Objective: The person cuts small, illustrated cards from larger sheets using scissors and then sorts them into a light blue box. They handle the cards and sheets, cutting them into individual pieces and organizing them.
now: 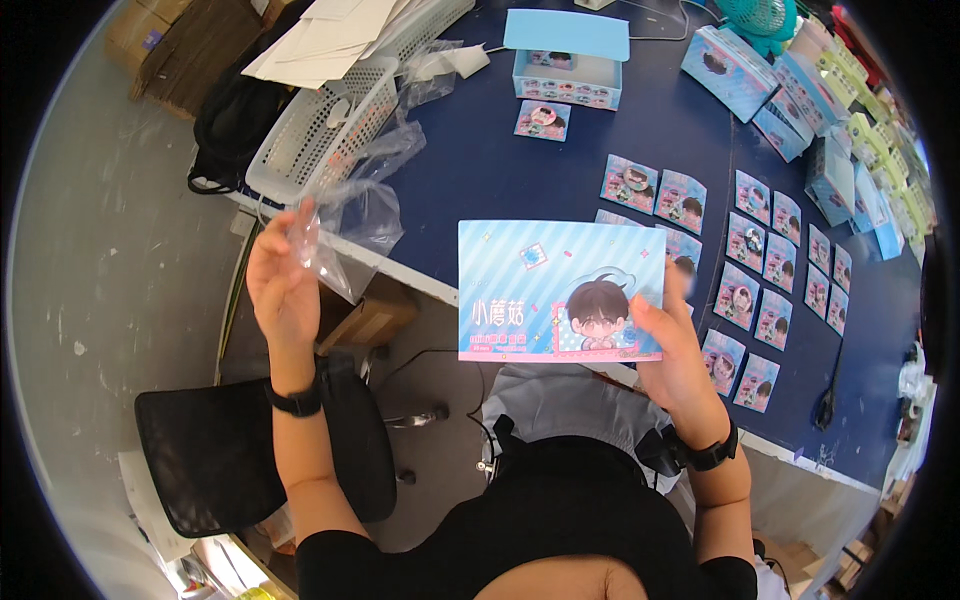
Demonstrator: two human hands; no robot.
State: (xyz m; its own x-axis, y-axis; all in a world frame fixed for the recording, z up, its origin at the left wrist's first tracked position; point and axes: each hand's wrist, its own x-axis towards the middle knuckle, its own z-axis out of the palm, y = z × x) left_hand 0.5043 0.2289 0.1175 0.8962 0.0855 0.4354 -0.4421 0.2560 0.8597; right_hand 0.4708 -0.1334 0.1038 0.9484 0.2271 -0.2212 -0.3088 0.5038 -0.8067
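My right hand (pixel 671 352) grips a blue-striped printed cardboard box (pixel 517 285) by its right end, thumb on the face. The box bears a cartoon figure and writing, and it is held up over the table's near edge. Off to the left, my left hand (pixel 283 289) pinches clear plastic film (pixel 352 251), which trails over the table edge toward a white plastic basket (pixel 322 127). Beyond the held box, an open box (pixel 568 82) of similar design stands with its lid raised. One small printed packet (pixel 541 120) with a round badge lies before it.
Rows of small printed packets (pixel 752 240), some with round badges, cover the right of the blue table (pixel 465 165). Blue boxes (pixel 731 71) and a teal fan (pixel 761 22) stand behind. Black scissors (pixel 825 409) lie at the right. A black chair (pixel 210 457) is at left.
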